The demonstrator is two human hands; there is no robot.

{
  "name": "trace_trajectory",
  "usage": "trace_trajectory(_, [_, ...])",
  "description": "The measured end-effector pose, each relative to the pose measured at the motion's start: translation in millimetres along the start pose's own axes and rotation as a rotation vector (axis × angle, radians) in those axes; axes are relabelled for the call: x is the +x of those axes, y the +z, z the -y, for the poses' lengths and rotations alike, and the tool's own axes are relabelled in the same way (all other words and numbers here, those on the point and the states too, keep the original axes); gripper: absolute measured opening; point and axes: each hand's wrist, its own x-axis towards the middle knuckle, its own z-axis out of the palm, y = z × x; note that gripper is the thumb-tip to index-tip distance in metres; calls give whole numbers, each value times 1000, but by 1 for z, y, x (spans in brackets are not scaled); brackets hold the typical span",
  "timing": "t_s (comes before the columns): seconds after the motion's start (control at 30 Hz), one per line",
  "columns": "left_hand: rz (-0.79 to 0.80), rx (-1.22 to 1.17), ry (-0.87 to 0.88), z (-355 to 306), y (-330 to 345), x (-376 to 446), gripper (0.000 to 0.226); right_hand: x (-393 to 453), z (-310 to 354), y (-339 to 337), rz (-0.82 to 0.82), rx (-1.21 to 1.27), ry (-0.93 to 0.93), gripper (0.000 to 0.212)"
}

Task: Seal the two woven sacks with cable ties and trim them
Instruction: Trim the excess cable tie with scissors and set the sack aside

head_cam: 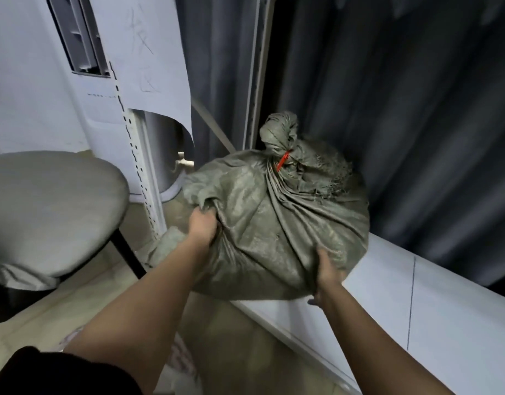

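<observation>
Gripping woven sack point(274, 223): left hand point(203, 223) at nine o'clock, right hand point(327, 269) at five, seemingly repositioning; red cable tie point(282, 161) cinching neck.

A dim corner, curtained and cluttered

Dark grey pleated curtains point(402, 95) fill the frame from 12 to 3 o'clock. A white ledge point(445, 309) runs toward 4 o'clock. At 9 o'clock stands a round grey cushioned chair point(46, 201); beige floor tiles point(240, 337) lie at 6 o'clock. A white panelled appliance point(31, 95) occupies 10 o'clock.
</observation>
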Motion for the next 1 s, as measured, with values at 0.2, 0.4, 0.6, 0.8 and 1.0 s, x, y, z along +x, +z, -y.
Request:
trace_trajectory(0.2, [-348, 648, 176, 41, -21, -16, 71, 99, -25, 42, 235, -157, -36, 142])
trace_trajectory(0.4, [-78, 307, -336, 68, -28, 3, 88, 19, 13, 30, 365, -136, -101, 94])
trace_trajectory(0.6, [50, -51, -43, 50, -43, 21, 58, 15, 24, 27, 563, -208, -54, 47])
trace_trajectory(0.8, [149, 87, -110, 58, -46, 24, 56, 9, 20, 26, 571, -385, -143, 45])
trace_trajectory(1.0, [137, 242, -167, 39, -41, 9, 72, -26, 40, 1, 575, -463, -192, 28])
